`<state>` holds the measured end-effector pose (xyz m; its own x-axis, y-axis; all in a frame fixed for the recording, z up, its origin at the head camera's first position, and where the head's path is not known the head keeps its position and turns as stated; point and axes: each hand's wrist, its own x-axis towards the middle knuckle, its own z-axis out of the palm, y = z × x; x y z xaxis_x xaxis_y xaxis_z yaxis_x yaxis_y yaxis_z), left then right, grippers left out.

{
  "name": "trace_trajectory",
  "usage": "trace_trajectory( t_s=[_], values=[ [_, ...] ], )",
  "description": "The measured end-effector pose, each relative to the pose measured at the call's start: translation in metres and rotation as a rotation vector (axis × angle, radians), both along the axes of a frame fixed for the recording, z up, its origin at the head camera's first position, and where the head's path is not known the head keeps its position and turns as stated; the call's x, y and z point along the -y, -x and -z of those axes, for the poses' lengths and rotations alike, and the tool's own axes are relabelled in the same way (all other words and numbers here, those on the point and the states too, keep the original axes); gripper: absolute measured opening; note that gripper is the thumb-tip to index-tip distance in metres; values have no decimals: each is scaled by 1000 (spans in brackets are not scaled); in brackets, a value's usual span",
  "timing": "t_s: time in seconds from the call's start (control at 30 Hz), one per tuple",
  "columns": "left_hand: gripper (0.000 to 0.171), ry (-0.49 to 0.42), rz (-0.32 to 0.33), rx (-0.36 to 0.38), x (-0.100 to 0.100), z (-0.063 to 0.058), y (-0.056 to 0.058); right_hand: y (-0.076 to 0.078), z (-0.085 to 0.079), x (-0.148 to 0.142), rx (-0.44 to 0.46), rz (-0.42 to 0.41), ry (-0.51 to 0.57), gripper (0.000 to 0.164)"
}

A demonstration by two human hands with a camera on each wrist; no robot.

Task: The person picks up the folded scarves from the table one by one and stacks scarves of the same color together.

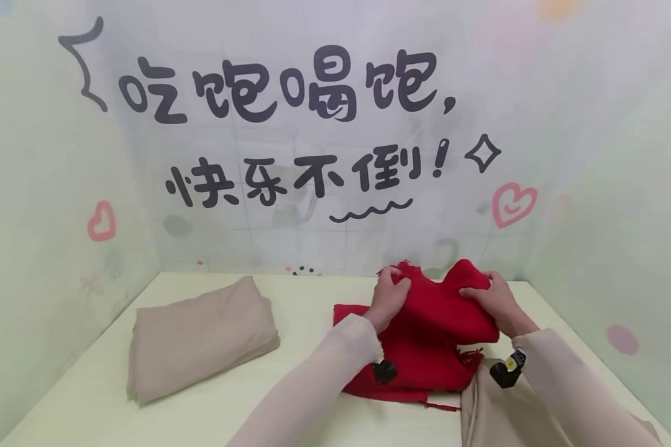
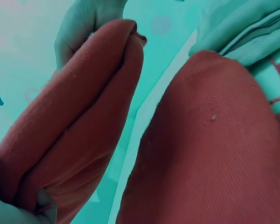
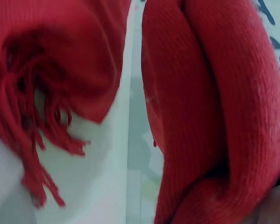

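Observation:
A red scarf (image 1: 442,310) with fringed ends is partly lifted off the table, its raised part folded over into thick layers. My left hand (image 1: 388,297) pinches its upper left edge near a tuft of fringe. At the other end of the raised fold, my right hand (image 1: 500,304) grips the cloth, thumb in front and the other fingers hidden behind it. The lower part of the scarf lies on the table below both hands. Loose fringe (image 3: 46,116) hangs from it in the right wrist view.
A folded beige cloth (image 1: 201,338) lies on the left of the pale table (image 1: 201,428). Another beige cloth (image 1: 497,410) is at the front right, partly under my right forearm. Printed walls (image 1: 335,242) close off the back and sides.

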<state>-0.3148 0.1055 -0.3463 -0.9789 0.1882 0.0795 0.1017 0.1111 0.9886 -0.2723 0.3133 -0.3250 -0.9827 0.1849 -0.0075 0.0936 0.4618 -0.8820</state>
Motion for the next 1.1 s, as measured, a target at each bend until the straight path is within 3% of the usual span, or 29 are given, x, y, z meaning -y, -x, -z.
trace_trajectory(
  t_s=[0.3,0.4,0.63,0.87,1.1],
  values=[
    [33,-12,-62,27,44,15,-8,7,13,33,30,-33,56,64],
    [22,-27,-97,26,52,18,-11,7,17,41,35,-34,74,64],
    [14,-29,-189,21,68,25,-24,1,30,58,59,-25,117,66],
    [13,-44,-225,18,79,36,-38,-3,34,63,99,-41,112,69],
    [12,62,-202,44,99,52,-46,-2,49,64,171,-61,80,58]
  ],
)
